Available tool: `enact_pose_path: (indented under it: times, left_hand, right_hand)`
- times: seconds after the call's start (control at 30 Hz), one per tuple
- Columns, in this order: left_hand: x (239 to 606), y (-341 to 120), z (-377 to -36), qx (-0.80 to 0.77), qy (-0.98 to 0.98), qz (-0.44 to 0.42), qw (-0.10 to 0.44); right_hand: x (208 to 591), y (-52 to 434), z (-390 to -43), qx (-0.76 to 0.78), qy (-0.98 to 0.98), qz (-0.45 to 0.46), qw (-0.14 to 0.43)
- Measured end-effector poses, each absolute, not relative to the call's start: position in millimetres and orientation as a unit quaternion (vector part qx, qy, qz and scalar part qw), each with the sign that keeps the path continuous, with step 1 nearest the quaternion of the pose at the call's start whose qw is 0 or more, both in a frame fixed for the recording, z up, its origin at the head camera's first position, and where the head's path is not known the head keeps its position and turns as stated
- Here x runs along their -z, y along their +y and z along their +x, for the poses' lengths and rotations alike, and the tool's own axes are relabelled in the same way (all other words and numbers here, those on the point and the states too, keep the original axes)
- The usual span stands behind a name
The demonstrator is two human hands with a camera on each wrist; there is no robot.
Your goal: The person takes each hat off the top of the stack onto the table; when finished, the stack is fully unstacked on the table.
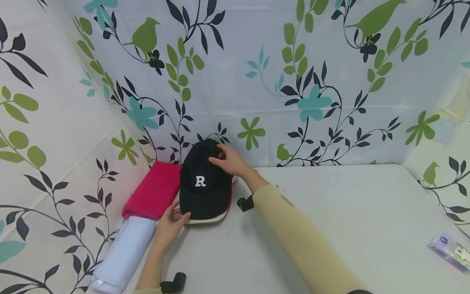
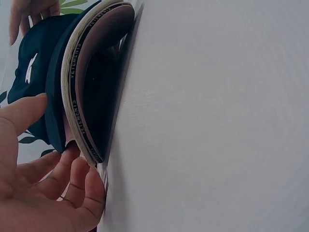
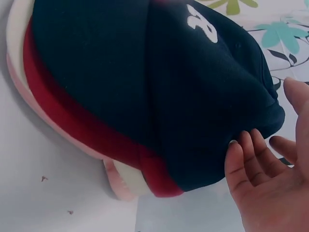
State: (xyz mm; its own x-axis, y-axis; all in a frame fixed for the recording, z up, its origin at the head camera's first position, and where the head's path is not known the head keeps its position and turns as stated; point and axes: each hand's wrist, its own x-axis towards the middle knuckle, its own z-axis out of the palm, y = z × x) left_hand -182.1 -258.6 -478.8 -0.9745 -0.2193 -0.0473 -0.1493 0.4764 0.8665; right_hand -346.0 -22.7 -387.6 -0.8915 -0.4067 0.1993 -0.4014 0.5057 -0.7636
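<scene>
A black baseball cap (image 1: 200,200) with a white letter R tops a nested stack of caps near the back wall. Below it show the red brim (image 3: 72,111) of a second cap and a cream brim edge (image 2: 67,67). My left hand (image 1: 169,226) holds the near left corner of the brims, thumb on the black brim and fingers curled at the lower edges. At the crown's upper right, my right hand (image 1: 233,161) touches the black fabric with extended fingertips, its thumb apart from the crown in the right wrist view.
A folded crimson cloth (image 1: 154,190) lies left of the caps, with a rolled light blue cloth (image 1: 125,249) in front of it. A small purple packet (image 1: 451,251) sits at the far right of the white table (image 1: 330,212). Leaf-patterned fabric (image 1: 235,81) hangs behind.
</scene>
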Motion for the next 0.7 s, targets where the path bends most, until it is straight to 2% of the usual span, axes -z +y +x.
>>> enact_pose_path:
  times: [0.33, 0.7]
  left_hand:
    - [476.9, -260.9, -182.2, 0.557, -0.821, 0.123, 0.023]
    - [479.7, -258.9, -190.6, 0.577, -0.803, 0.145, 0.047]
  right_hand:
    - [391.1, -31.0, -349.0, 0.447, 0.868, -0.217, 0.018]
    - [386.7, -29.9, -348.0, 0.449, 0.868, -0.212, 0.024]
